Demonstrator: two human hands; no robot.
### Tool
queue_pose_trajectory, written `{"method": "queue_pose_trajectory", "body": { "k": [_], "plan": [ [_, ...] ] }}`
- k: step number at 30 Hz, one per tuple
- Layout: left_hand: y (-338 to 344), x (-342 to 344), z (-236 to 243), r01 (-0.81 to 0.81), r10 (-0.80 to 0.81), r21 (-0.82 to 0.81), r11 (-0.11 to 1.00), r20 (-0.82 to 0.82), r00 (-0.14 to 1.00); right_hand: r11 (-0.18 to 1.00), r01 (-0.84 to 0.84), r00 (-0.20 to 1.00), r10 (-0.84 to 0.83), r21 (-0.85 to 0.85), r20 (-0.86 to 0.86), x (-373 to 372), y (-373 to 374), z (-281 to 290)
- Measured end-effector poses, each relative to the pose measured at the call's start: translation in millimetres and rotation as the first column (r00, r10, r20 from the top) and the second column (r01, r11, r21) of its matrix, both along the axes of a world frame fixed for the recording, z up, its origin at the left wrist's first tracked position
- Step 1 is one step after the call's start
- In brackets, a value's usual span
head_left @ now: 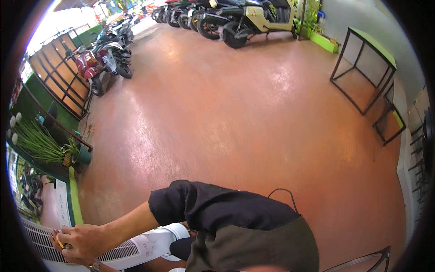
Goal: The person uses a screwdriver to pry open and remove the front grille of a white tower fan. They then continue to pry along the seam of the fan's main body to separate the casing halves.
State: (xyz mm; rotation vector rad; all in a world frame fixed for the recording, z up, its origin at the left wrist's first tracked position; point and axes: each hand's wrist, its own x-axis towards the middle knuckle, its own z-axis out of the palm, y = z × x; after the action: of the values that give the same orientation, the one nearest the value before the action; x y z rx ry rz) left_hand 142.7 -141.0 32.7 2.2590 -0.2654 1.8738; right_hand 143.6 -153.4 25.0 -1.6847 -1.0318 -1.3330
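Note:
My right arm (217, 204), in a rolled dark sleeve, reaches across to the lower left. My right hand (86, 239) is closed, its fingers bent around a small yellow-orange item (59, 241) whose kind I cannot make out. Just below it, a wrist with a metal-banded watch (94, 264) shows at the bottom edge; it seems to be my left, and that hand is mostly hidden against the right. Both are over a long white slatted casing (120, 252), like part of an air conditioner. A dark ring sits on a finger there.
A white round tub (177, 233) stands by my knee. Potted grass (43, 145) and a green pot (82, 155) line the left edge. Parked motorbikes (106, 61) and a cream scooter (258, 20) stand farther off. A black-framed table (369, 47) is at right, on the reddish floor (217, 122).

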Motion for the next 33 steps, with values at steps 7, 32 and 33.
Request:
{"method": "queue_pose_trajectory", "body": {
  "k": [7,32,33],
  "plan": [
    [6,-10,-2,-0.032,0.032,-0.005,0.999,-0.001,0.999,0.941,-0.326,0.945,0.328,-0.094,0.012,0,-60,-3],
    [60,-38,-6,-0.033,0.026,-0.027,0.999,-0.204,0.979,0.865,-0.499,0.864,0.493,0.051,0.097,-4,-136,4],
    [60,-41,-5,-0.021,0.014,-0.029,0.999,-0.224,0.975,0.84,-0.54,0.836,0.527,0.057,0.152,-2,-133,3]
  ]
}}
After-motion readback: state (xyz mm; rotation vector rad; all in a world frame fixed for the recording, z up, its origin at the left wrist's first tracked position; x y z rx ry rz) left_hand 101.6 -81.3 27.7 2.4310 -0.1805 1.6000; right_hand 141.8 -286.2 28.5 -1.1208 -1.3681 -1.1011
